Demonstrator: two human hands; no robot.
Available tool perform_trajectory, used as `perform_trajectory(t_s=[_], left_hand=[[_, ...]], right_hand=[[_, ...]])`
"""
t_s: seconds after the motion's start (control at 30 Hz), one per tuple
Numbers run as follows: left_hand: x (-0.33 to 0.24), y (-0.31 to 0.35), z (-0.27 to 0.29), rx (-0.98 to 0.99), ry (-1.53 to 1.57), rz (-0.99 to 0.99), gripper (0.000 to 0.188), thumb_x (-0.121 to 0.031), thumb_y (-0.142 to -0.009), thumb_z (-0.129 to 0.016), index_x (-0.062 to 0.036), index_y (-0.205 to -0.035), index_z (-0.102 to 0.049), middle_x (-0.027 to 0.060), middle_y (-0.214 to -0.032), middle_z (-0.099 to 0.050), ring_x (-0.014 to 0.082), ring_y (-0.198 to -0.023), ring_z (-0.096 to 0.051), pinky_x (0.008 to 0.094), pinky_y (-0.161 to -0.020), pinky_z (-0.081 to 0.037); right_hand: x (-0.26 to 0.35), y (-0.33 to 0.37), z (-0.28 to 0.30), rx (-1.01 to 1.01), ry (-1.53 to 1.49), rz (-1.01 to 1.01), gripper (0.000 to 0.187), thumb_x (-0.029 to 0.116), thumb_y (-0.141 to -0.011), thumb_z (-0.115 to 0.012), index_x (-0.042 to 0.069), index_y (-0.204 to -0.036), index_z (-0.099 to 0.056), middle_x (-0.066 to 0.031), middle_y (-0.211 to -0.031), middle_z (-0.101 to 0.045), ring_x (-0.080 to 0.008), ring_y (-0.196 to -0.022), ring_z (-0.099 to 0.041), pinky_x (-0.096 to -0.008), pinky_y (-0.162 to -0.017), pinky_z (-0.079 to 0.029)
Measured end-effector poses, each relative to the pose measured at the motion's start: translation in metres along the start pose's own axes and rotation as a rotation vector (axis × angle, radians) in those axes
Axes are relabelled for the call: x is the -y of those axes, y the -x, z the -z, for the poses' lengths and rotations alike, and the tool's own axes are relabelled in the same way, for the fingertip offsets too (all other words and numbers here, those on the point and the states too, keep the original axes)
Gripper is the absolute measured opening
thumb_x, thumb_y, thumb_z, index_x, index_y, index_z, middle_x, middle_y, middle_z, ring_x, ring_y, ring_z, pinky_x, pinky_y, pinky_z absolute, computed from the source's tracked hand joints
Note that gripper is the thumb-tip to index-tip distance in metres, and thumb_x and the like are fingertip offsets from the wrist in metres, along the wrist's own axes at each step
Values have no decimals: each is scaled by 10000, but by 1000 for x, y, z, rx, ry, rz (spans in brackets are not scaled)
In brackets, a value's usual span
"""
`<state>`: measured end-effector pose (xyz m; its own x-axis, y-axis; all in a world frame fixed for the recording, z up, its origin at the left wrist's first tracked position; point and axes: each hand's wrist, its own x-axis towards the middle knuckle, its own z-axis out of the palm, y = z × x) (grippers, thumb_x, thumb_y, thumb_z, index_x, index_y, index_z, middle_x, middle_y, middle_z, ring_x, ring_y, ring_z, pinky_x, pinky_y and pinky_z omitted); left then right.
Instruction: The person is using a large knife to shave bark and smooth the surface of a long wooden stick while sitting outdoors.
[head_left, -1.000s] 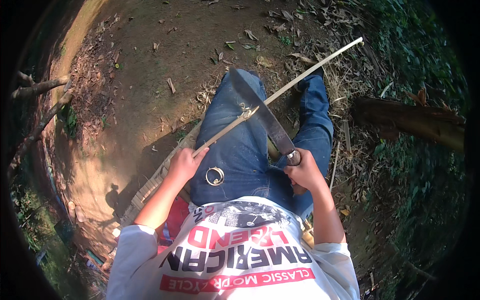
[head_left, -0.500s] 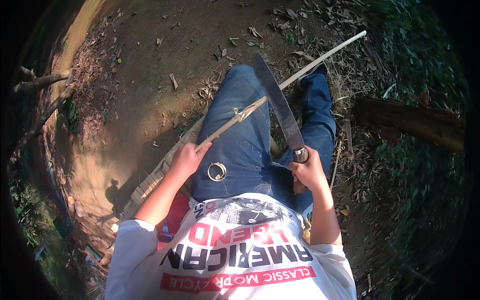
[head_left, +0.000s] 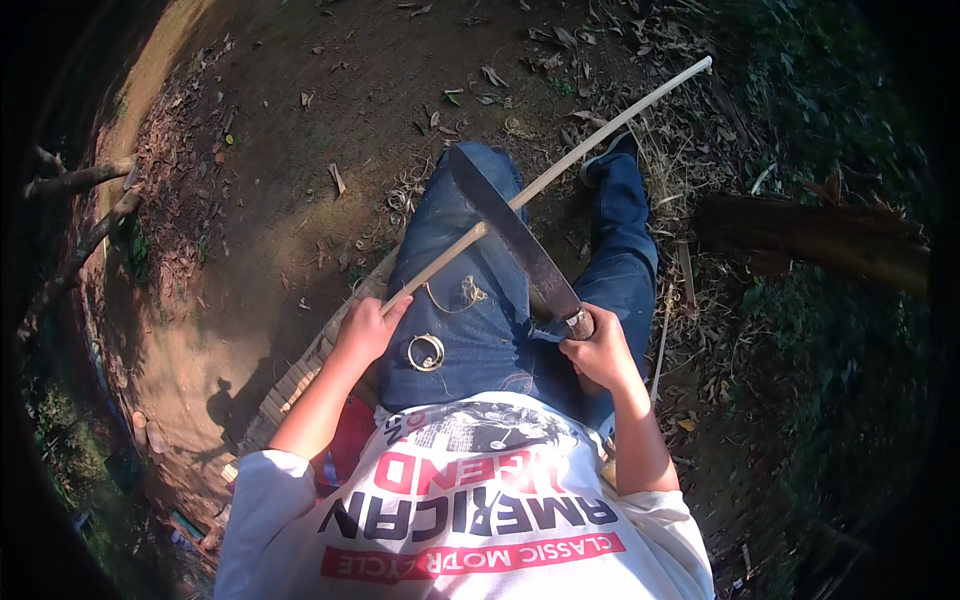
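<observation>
My left hand (head_left: pixel 370 325) is closed around the near end of a long, pale peeled stick (head_left: pixel 590 143), which slants away to the far right across my thigh. In my right hand (head_left: pixel 602 349) is the short handle of a machete (head_left: pixel 515 240). Its broad dark blade crosses over the stick above my left thigh, pointing to the far left. On the jeans (head_left: pixel 470 345) lie a thin curled shaving (head_left: pixel 472 291) and, nearer to me, a pale ring-shaped coil (head_left: pixel 426 352).
I sit on a slatted wooden bench (head_left: pixel 290 385). A thick dark log (head_left: pixel 810 235) lies at the right, and forked branches (head_left: pixel 85 210) stand at the left. Dry leaves and shavings (head_left: pixel 405 195) litter the earth.
The machete has swung to the left and nearer along the stick. A curl of shaving that hung on the stick now lies on my thigh. My left hand has hardly moved.
</observation>
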<state>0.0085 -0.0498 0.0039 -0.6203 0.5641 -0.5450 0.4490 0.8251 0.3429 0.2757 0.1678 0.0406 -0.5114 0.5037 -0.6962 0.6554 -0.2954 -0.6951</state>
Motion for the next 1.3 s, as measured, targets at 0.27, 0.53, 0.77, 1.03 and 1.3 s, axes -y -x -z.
perform_trajectory(t_s=[0.27,0.53,0.77,1.03,1.3], left_hand=[[10,-17,10,257,144,-6,840,-667,-890,-517,167,-821,-597,345,-730,-588,469,-845,-650,443,-733,-494],[3,-22,26,342,80,-26,934,-769,-852,-459,150,-987,-560,285,-907,-640,344,-874,-657,407,-769,-513],[0,-37,36,617,188,192,714,-735,-868,-490,-21,-864,-463,18,-583,-461,116,-474,-449,282,-427,-392],[-4,-34,32,550,172,262,690,-705,-885,-496,-19,-919,-430,21,-575,-457,119,-457,-447,287,-406,-377],[13,-38,25,474,164,123,712,-702,-894,-484,-44,-625,-446,26,-498,-441,141,-380,-431,294,-366,-362]], right_hand=[[22,-28,18,-287,86,167,258,35,-680,-664,-34,-927,-637,-107,-685,-617,-150,-636,-577,-313,-611,-468],[60,-34,21,-433,41,293,296,193,-787,-745,-27,-799,-549,-87,-627,-558,-127,-585,-448,-310,-564,-426],[51,-37,-11,-442,479,546,412,382,-871,-694,5,-882,-528,-182,-686,-623,-364,-619,-626,-423,-555,-480],[43,-70,-9,-409,684,616,483,497,-887,-620,26,-818,-538,-165,-663,-628,-374,-613,-641,-446,-525,-498],[40,-91,10,-454,919,528,660,672,-828,-567,44,-624,-587,-159,-551,-601,-355,-550,-637,-432,-506,-508]])
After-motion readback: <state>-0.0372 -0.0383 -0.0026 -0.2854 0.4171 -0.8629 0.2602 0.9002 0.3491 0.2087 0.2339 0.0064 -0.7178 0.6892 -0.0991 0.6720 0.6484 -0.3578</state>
